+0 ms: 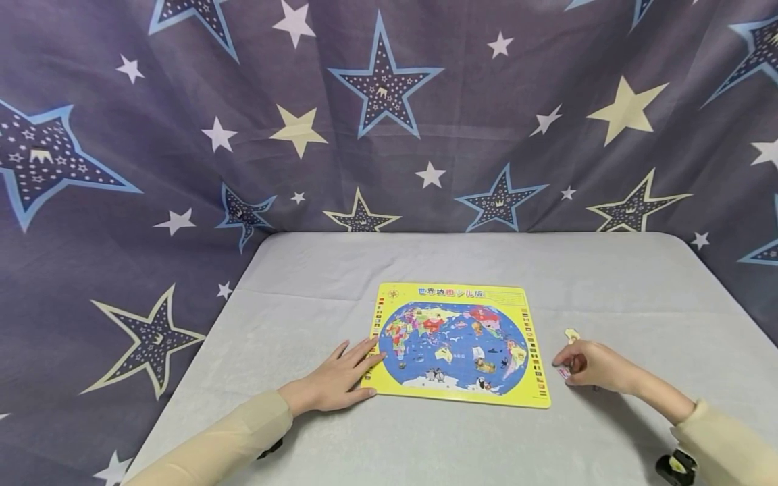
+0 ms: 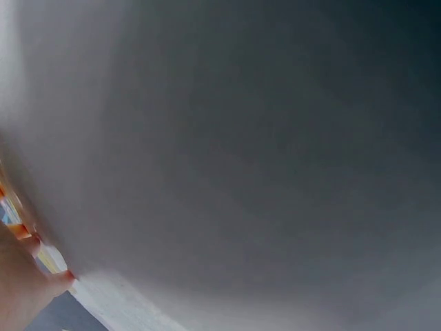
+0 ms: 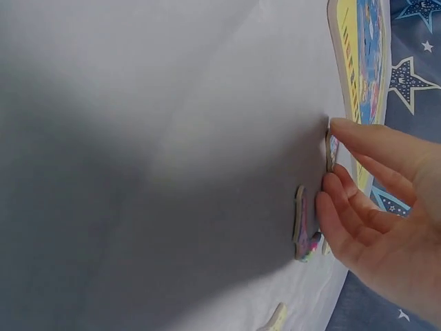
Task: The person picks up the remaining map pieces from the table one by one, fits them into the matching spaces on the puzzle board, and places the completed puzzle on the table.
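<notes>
A yellow-bordered world-map puzzle board (image 1: 372, 385) lies flat on the table, its blue map filled with coloured land pieces and small animal pictures. Spread fingers of my left hand (image 1: 334, 381) rest on the board's left edge, the thumb by its lower left corner. To the right of the board, my right hand (image 1: 598, 366) pinches a small pinkish puzzle piece (image 3: 333, 150) between thumb and fingertips, low over the cloth. Beyond that hand sits a yellow puzzle piece (image 1: 572, 334). The right wrist view shows a pink puzzle piece (image 3: 300, 224) on the cloth beside the curled fingers.
Pale grey cloth (image 1: 304, 290) covers the table. A pale yellow piece (image 3: 277, 317) lies on it nearer the bottom of the right wrist view. Behind and to the left hangs a dark curtain (image 1: 425, 148) printed with stars. Mostly shaded cloth fills the left wrist view.
</notes>
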The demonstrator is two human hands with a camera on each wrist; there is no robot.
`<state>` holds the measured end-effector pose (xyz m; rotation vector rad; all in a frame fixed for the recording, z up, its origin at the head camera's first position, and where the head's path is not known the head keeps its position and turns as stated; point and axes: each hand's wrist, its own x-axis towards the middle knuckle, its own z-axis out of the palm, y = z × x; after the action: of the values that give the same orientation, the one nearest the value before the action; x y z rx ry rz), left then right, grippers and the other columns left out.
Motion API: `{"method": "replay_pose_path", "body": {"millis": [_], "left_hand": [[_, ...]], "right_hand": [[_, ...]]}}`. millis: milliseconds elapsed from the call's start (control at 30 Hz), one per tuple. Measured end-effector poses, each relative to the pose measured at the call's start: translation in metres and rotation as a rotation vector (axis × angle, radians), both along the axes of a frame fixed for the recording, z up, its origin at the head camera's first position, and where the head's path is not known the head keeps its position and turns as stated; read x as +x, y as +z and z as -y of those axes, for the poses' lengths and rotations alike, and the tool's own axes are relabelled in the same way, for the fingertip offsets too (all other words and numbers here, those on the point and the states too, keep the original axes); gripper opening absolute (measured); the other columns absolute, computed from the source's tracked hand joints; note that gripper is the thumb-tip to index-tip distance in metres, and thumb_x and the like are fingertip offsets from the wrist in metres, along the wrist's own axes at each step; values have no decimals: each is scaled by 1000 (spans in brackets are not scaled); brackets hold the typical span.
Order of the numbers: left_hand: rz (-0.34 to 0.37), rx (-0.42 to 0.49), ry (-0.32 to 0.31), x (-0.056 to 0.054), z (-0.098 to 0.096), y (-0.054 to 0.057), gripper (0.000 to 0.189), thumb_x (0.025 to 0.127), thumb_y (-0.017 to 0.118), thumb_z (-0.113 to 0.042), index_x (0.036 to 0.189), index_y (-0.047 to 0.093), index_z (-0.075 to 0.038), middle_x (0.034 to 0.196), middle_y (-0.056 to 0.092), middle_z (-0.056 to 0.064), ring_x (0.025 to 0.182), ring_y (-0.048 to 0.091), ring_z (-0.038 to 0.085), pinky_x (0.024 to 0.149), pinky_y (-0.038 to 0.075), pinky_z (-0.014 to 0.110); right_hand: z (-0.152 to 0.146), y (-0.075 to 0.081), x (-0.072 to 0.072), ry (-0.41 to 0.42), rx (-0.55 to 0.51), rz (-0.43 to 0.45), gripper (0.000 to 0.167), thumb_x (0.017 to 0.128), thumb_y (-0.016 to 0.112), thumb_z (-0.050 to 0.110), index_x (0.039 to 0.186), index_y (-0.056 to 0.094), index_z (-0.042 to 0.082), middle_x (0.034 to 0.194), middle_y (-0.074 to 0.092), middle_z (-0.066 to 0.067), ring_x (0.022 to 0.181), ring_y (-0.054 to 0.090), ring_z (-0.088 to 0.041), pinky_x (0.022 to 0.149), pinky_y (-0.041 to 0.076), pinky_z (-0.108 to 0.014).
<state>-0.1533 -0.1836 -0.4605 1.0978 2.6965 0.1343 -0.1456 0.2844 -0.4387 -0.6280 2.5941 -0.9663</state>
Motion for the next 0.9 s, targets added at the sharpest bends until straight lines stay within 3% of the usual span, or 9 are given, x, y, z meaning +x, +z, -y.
{"method": "replay_pose_path", "body": {"millis": [233,900], "left_hand": [[-4,6,-2,0,0,-1,65,90,29,-55,143,18,-20,149,5,7,135,6,19,106,8,49],[2,1,2,0,0,0,65,90,30,-55,143,18,-20,149,5,7,135,5,19,106,8,48]], "right_hand": [[0,-3,0,-11,28,-22,22,68,70,0,89,64,1,80,55,-1,64,44,-3,53,42,-21],[-4,-6,-2,4,-20,2,19,69,70,2,88,64,2,81,55,-1,66,45,-2,55,43,-21]]}}
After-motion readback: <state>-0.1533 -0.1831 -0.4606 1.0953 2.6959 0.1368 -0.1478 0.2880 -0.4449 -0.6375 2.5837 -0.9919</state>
